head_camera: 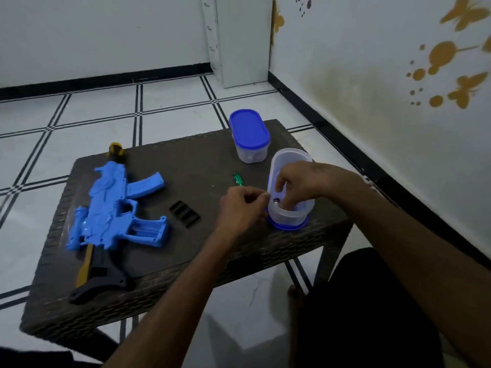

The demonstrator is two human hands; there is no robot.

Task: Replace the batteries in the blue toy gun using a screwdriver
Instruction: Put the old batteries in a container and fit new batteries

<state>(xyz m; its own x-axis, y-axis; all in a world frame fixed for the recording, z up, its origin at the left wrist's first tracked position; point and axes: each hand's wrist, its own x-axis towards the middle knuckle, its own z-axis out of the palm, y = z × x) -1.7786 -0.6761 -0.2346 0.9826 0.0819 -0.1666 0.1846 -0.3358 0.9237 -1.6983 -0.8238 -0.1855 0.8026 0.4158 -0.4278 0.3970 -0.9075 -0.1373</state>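
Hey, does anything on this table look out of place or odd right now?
Only the open container, tipped off upright on its blue lid while the right hand reaches inside. The black cover lies apart from the toy gun.

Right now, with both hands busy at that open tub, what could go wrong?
The right hand reaches into the open tub, which stands near the table edge on its own blue lid; a tug might tip it off. The black battery cover and green screwdriver lie loose nearby, where a sweeping forearm could knock them.
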